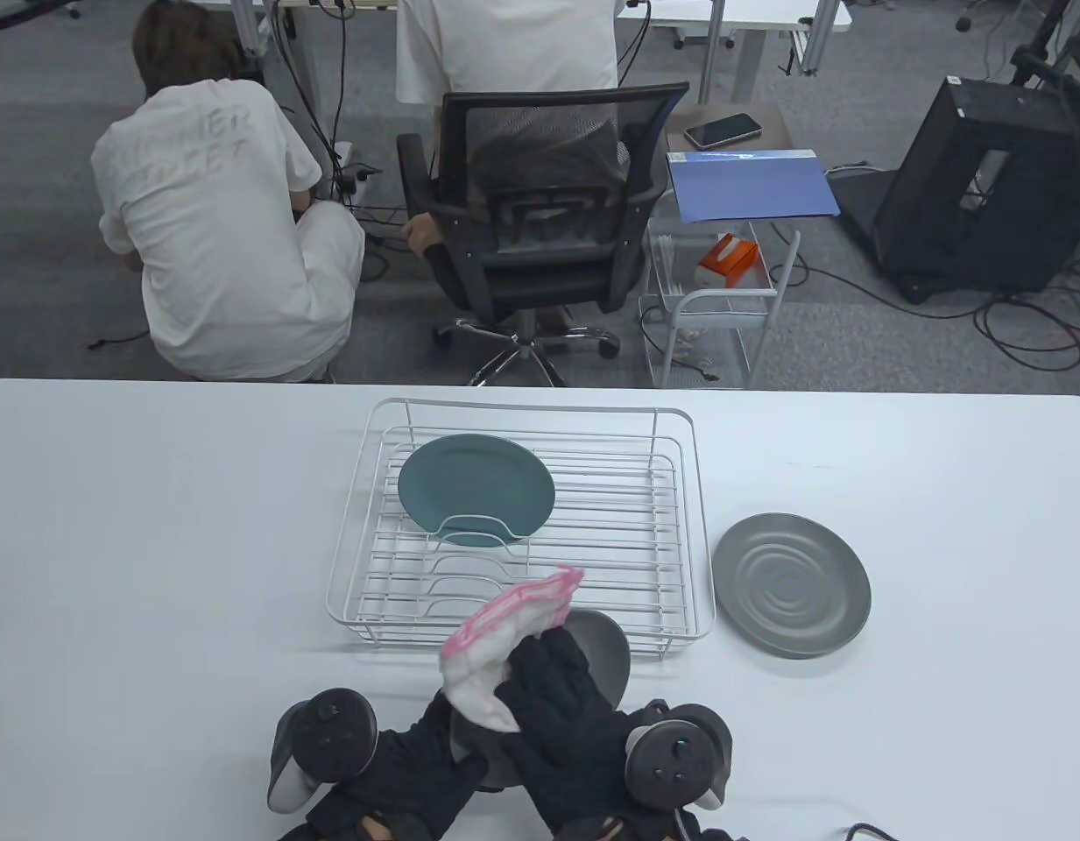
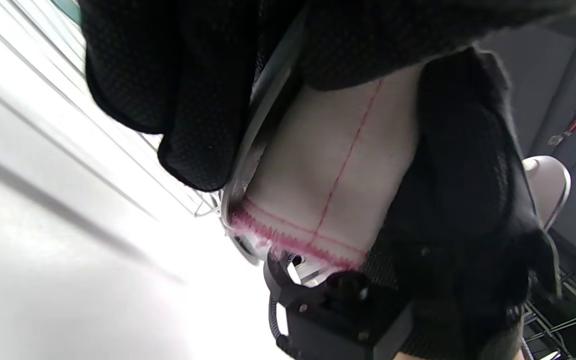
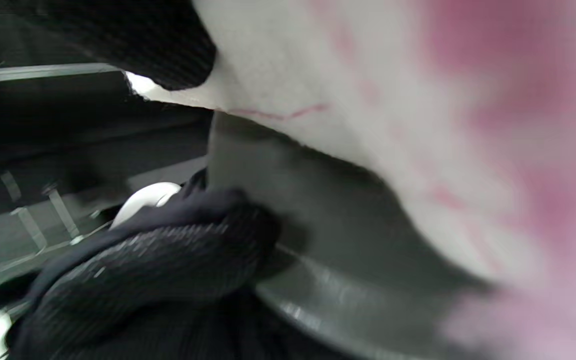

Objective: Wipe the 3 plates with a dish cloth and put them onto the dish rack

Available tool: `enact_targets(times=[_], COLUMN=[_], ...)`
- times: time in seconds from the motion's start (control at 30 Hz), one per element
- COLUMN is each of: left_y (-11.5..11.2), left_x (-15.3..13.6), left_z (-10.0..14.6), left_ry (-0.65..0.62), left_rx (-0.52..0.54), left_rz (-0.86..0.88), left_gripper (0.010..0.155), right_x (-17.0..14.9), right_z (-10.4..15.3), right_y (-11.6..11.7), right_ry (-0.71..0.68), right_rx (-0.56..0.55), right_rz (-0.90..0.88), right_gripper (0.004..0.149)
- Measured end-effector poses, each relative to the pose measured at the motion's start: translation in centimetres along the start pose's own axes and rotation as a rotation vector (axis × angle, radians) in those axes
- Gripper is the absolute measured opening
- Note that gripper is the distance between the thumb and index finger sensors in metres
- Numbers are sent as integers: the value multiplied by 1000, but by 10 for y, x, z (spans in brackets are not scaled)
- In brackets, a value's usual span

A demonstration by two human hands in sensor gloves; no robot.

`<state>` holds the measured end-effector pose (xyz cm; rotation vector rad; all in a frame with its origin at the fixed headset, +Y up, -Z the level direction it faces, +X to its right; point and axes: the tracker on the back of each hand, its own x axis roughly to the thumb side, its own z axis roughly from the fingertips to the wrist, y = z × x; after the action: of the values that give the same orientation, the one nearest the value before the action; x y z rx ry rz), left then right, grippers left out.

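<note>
We see the left hand (image 1: 417, 753) gripping a dark grey plate (image 1: 605, 653) by its rim above the table's (image 1: 154, 569) near edge, while the right hand (image 1: 566, 701) presses the white-pink dish cloth (image 1: 504, 639) on it, in front of the dish rack (image 1: 522, 526).

The right hand's fingers (image 1: 553, 670) lie on the cloth (image 1: 504, 639), which lies on the held plate (image 1: 605, 653). The left hand's fingers (image 1: 434, 731) sit just left of them, at that plate's near-left edge. The rack (image 1: 513, 526) stands on the counter (image 1: 154, 543) just beyond the fingers, touching or nearly touching the held plate's far edge. A second plate (image 1: 476, 491) stands upright in the rack's far-left part. A third plate (image 1: 792, 585) lies flat on the counter, right of the rack and beyond-right of the fingers.
</note>
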<state>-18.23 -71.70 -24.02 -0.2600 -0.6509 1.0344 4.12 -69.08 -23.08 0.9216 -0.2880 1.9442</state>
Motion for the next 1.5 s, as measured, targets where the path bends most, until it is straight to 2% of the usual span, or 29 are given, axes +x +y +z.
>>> enact_targets(times=[0.07, 0.17, 0.27, 0.43, 0.6, 0.8, 1.0, 1.1, 1.17, 1.3, 1.4, 1.5], left_y=[2, 6, 10, 19, 30, 33, 20, 13, 6, -1, -1, -1], left_x=[0, -2, -4, -5, -3, 1, 1, 1, 2, 4, 5, 5], left_z=[1, 3, 4, 9, 17, 20, 12, 7, 3, 0, 0, 1], left_ry=[-2, 7, 13, 6, -12, -9, 10, 23, 29, 30, 25, -5], left_rx=[11, 48, 69, 151, 260, 292, 189, 131, 83, 36, 27, 57], left_rz=[-17, -25, -44, -25, -22, -57, -36, -42, -41, -74, -61, -51], left_gripper=[76, 77, 76, 76, 75, 74, 75, 76, 76, 76, 75, 74], right_x=[0, -7, -11, -19, -30, -33, -34, -31, -27, -16, -6, 2], right_z=[-2, -3, -3, -2, 0, 1, 7, 9, 9, 7, 4, 0], right_y=[4, 14, 14, 15, 17, 11, -4, -10, -13, -13, -9, -1], right_ry=[-41, -14, 25, 107, 221, 306, 409, 417, 390, 278, 169, 36], right_rx=[77, 199, 220, 316, 361, 246, 7, -65, -121, -159, -128, -26], right_rz=[-11, -108, -114, -60, 67, 242, 261, 263, 245, 203, 192, 190], right_gripper=[52, 51, 51, 50, 50, 50, 51, 51, 52, 52, 52, 52])
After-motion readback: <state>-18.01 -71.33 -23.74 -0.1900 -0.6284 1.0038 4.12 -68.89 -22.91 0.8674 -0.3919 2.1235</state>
